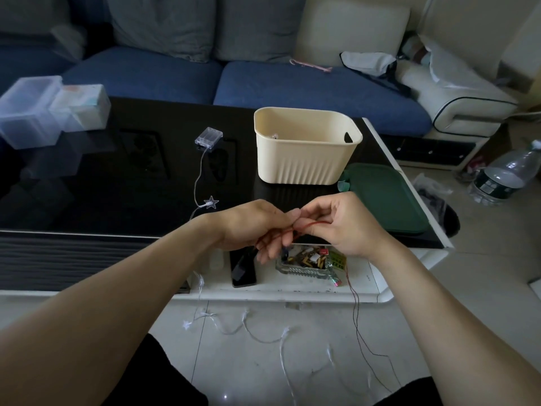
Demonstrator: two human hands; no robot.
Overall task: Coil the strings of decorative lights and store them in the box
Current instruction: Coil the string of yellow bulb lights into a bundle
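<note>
A first-person view looks down over a dark glass table [87, 186] in front of a blue sofa [234, 80].

At the far left of the table stand clear plastic containers [44, 109]. Moving right, a clear battery case [208, 137] lies on the glass. Its thin pale wire runs toward the viewer past a small star light [211, 202], drops over the table's near edge and trails in loose loops on the tiled floor [251, 332]. This star string is not yet coiled.

In the centre, both hands meet just above the table's near edge. The left hand [257, 227] has its fingers curled, and its grip pinches a thin red wire string [310, 223]. The right hand [336, 227], touching the left at the fingertips, also pinches that red wire. From the hands the red wire hangs down to the floor on the right.

Beyond the hands sits the cream box [304, 145], open-topped; a small item shows inside, too small to identify. Right of it lies a green tray [386, 197].

The step under way appears to be winding the red string into a coil. Next, the hanging length likely needs drawing up loop by loop, then placing in the box.
</note>
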